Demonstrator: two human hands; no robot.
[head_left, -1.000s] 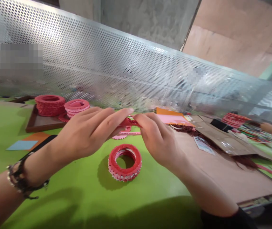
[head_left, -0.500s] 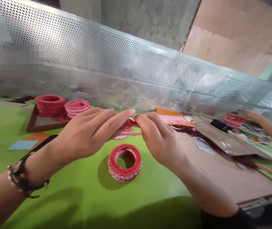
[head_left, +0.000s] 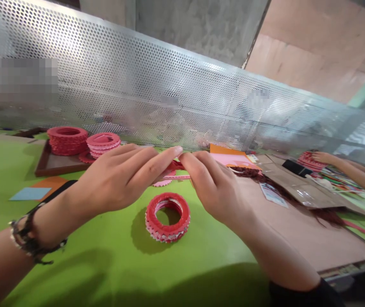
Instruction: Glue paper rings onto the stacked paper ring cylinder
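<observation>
My left hand and my right hand meet fingertip to fingertip above the table, fingers closed. Between them they grip a red piece, mostly hidden behind the fingers, so its full shape does not show. Just below it a thin pink strip spans the gap between the hands; I cannot tell whether it is held. Behind the left fingers lies a pink scalloped piece. A red ring with pink and white zigzag sides rests on the green table, nearer to me and touched by neither hand.
At the back left, a brown tray carries stacked red rings and pink rings. Blue paper and orange paper lie leftward. Cardboard covers the right side. A perforated metal screen stands behind. Another person's hand touches red rings.
My hands stay almost in place, with slight shifts of the fingers around the red piece. At the far right, the other person's arm has reached further left onto the red rings.
</observation>
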